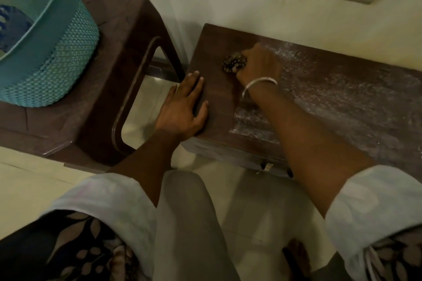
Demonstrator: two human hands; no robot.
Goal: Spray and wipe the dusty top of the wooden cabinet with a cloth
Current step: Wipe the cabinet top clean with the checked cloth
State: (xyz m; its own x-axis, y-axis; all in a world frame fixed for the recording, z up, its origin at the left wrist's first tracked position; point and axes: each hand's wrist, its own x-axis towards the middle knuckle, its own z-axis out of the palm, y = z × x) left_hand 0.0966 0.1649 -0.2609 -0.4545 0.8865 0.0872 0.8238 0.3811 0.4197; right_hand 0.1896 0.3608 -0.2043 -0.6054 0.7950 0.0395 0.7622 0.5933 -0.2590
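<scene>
The wooden cabinet's top [342, 89] is dark brown, with white dust over its middle and right part. Its left strip looks darker and free of dust. My right hand [260, 66] grips a bunched, dark patterned cloth [234, 63] and presses it on the top near the back left. My left hand [185, 105] lies flat, fingers straight, on the cabinet's front left corner. No spray bottle is in view.
A brown plastic stool [123, 36] stands to the left, close to the cabinet, with a teal perforated basket [45, 36] on it. A pale wall runs behind both. Pale floor tiles and my knee [189, 223] lie below.
</scene>
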